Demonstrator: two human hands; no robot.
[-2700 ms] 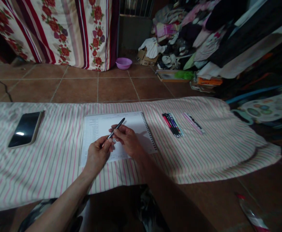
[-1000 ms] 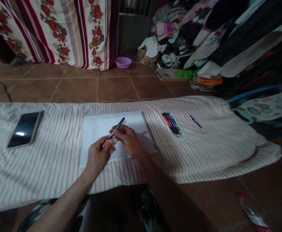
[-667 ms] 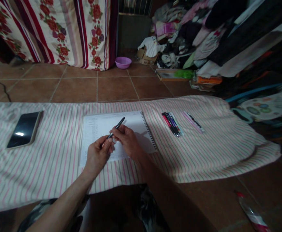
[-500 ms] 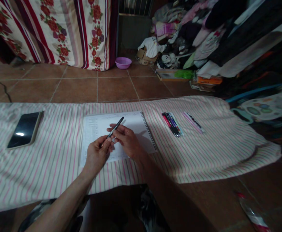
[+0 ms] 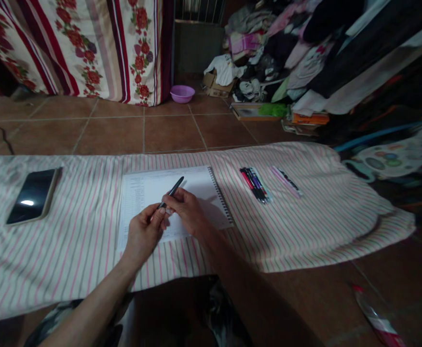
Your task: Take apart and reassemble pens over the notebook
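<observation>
A dark pen [image 5: 176,185] slants up to the right above a spiral notebook [image 5: 199,180]. My left hand [image 5: 145,231] pinches its lower end between thumb and fingers. Higher on the barrel, my right hand [image 5: 186,209] grips the pen with thumb and fingers closed. The notebook lies flat with its coil on the right side; printed lines show along the left of the page, too small to read. Beyond the coil rests a row of several pens [image 5: 254,185], and farther right a pink pen and a dark patterned one [image 5: 286,180] lie together.
A phone [image 5: 33,196] lies at the left on the striped cloth [image 5: 88,217]. Past the cloth are a purple basin [image 5: 182,93], a floral curtain [image 5: 105,48] and a heap of clothes [image 5: 254,43]. A plastic bottle [image 5: 375,315] is on the floor at lower right.
My right hand's fingers, looser and partly extended around the pen before, have closed onto its barrel. My left hand keeps its pinch. The whole view has shifted slightly.
</observation>
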